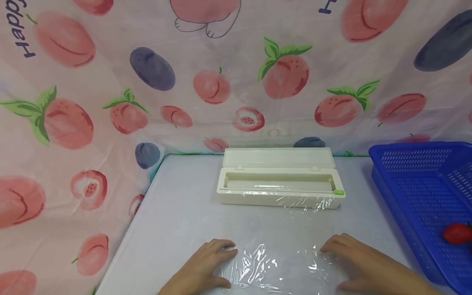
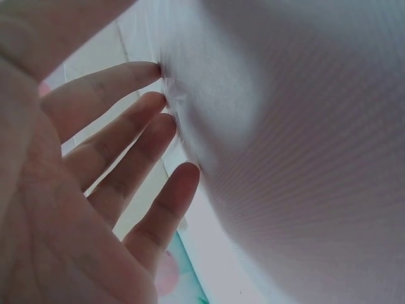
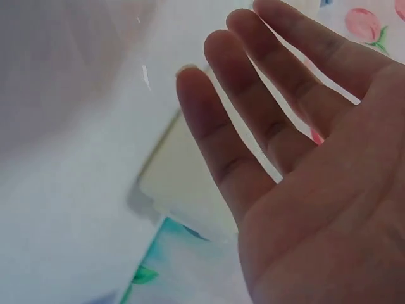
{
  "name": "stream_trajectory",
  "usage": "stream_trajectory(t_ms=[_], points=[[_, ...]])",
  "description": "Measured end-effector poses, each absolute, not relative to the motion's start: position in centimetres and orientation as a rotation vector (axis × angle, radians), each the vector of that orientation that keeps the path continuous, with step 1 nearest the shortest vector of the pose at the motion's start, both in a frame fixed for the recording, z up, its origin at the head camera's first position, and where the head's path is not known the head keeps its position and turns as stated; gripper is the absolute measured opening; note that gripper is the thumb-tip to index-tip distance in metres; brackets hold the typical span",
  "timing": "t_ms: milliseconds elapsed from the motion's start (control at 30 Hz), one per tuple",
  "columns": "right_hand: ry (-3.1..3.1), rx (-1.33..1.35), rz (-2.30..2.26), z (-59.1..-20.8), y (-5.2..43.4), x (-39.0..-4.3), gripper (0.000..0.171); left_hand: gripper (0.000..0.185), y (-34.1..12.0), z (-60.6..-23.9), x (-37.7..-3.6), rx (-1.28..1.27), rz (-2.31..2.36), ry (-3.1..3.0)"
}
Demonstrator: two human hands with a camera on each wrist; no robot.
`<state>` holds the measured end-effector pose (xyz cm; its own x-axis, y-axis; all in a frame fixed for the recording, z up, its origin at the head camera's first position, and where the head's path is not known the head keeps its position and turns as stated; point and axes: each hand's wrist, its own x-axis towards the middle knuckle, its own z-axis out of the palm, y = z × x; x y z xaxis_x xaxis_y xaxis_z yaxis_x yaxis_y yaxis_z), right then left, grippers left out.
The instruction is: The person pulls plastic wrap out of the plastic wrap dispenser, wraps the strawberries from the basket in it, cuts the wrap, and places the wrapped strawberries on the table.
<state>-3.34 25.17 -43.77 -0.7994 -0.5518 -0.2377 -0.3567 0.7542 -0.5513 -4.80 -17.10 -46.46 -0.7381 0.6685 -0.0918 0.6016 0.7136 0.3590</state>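
Pressing one cling-film sheet: two hands (left, right).

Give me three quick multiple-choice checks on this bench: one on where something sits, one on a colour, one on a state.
1. Where is the strawberry?
A. in the blue basket
B. on the cling film
C. inside the dispenser

2. What colour is the slider at the dispenser's right end?
A. red
B. green
C. blue

3. How is the dispenser's lid?
A. shut
B. taken off
C. open, tipped back

Key: 1 A, the red fruit lies on the basket floor. 2 B, the slider is green. 3 C, the lid of the cling film dispenser stands up behind the trough.
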Motion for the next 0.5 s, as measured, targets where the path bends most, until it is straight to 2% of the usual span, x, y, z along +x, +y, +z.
stream_trajectory(t_ms=[233, 500], points=[[2.89, -1.035, -0.584, -43.2, 26.4, -3.7, 0.066, 0.071, -17.1, -46.6, -4.8, 1.054, 0.452, 2.725], [2.879, -0.79, -0.445, -41.1, 27.5, -4.1, 0.064, 0.07, -17.1, -46.6, -5.0, 1.026, 0.461, 2.697]])
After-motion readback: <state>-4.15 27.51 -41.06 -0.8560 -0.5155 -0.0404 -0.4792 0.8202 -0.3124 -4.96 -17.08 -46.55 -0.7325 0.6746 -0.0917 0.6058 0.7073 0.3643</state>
